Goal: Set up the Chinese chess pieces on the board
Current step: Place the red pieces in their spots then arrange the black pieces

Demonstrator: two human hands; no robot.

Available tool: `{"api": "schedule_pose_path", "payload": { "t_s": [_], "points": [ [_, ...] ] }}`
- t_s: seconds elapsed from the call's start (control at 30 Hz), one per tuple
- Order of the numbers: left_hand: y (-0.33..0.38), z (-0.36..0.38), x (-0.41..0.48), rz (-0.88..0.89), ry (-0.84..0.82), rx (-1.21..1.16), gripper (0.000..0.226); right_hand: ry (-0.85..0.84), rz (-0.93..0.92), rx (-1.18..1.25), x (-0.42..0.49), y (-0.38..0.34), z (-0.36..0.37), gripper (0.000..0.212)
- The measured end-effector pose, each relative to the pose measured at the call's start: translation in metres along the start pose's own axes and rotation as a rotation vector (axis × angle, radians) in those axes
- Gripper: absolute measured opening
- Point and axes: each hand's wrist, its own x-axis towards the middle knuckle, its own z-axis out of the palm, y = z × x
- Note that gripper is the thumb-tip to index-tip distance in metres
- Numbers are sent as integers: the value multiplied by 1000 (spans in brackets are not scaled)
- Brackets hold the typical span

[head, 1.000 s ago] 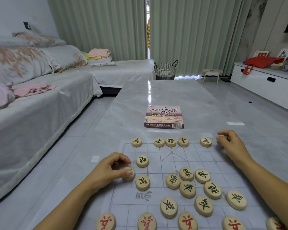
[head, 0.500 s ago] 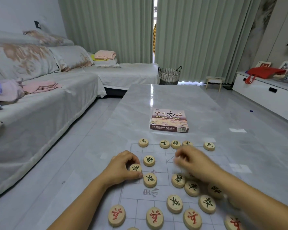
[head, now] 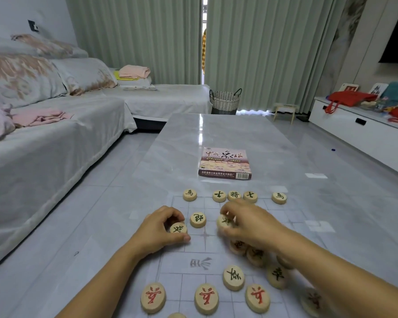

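A thin clear chess board sheet (head: 283, 216) lies on the grey marble table. Round wooden pieces stand on it. My left hand (head: 157, 232) grips a black-marked piece (head: 178, 228) at the board's left edge. My right hand (head: 251, 223) holds another black-marked piece (head: 225, 221) near the board's middle. A black piece (head: 197, 219) sits between the two hands. Several black pieces line the far row, among them a horse (head: 189, 194) and the general (head: 234, 195). Red pieces (head: 206, 298) stand in the near row. More pieces lie partly hidden under my right forearm.
The chess set box (head: 225, 164) lies on the table beyond the board. A covered sofa (head: 44, 145) runs along the left. A woven basket (head: 225, 101) stands past the table's far end, and a white cabinet (head: 363, 131) lines the right wall.
My right hand came from the far right corner to the board's middle and picked up a black piece. My left hand slid its piece slightly forward along the left edge.
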Motion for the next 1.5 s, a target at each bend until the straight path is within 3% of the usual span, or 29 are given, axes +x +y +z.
{"api": "schedule_pose_path", "payload": {
  "t_s": [0.17, 0.33, 0.47, 0.73, 0.9, 1.0, 1.3, 1.5],
  "points": [
    [-3, 1, 1, 5, 21, 27, 39, 138, 213, 97, -20, 101, -51, 30],
    [-1, 0, 2, -10, 13, 24, 48, -112, 225, 138, -62, 151, -39, 37],
    [1, 2, 2, -11, 23, 28, 35, 82, 255, 385, -74, 158, -15, 46],
    [2, 2, 2, -27, 31, 18, 32, 261, 273, 368, -71, 162, 0, 32],
    [2, 2, 2, -42, 31, 22, 31, 550, 374, 838, -76, 168, -4, 20],
    [2, 2, 1, -49, 30, 19, 30, 602, 402, 974, -79, 170, -9, 17],
    [4, 3, 1, -57, 48, -19, 27, 282, 216, 362, -100, 182, -4, 37],
    [5, 3, 0, -65, 46, 1, 26, 250, 188, 350, -99, 178, -5, 41]
  ]
}}
